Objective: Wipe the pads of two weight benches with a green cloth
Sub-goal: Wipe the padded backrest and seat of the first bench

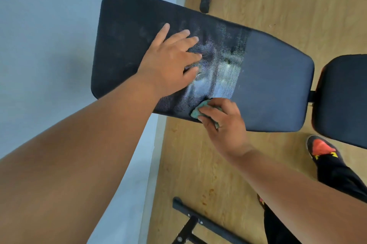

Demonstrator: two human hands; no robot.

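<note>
Green cloth (200,110) sat bunched at the frame's centre, on the lower edge of the black bench pad (274,77), gripped by the right hand (224,124). The left hand (170,61) pressed flat, fingers spread, on the pad.

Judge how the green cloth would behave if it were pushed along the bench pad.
The green cloth looks soft and floppy, bunched under the right hand. It probably slides easily, since the long pad shows shiny streaks. It seems light.
</note>
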